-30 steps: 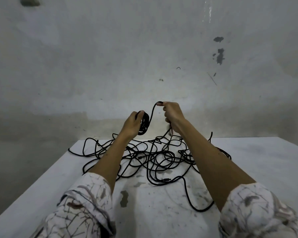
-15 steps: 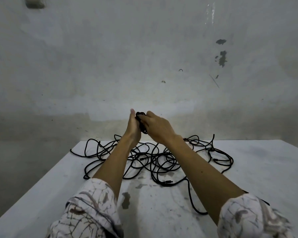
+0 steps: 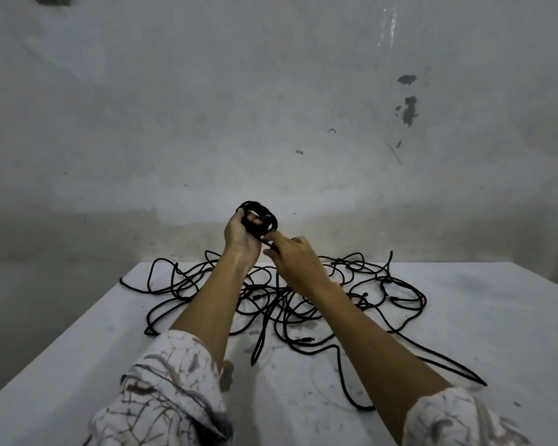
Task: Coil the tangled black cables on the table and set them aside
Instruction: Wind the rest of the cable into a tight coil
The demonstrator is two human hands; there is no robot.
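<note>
White table against a stained grey wall: a first small coil in hand, most of the cable not yet wound.

The scuffed white table (image 3: 496, 333) fills the near ground, and nearest the viewer, at about 5 o'clock, one loose black strand trails off toward the edge; past it, at the centre, the tangled cables (image 3: 303, 304) sprawl from 9 to 3 o'clock, unsorted. Above that heap, at 12 o'clock, the left hand (image 3: 240, 238) has its fingers curled through a small finished coil (image 3: 259, 217), gripping it upright, while the right hand (image 3: 292, 255), just beside it, pinches the strand that feeds in. By my reckoning only a small share is wound; nothing is set aside yet. Beyond stands the blotched wall (image 3: 271, 91).
</note>
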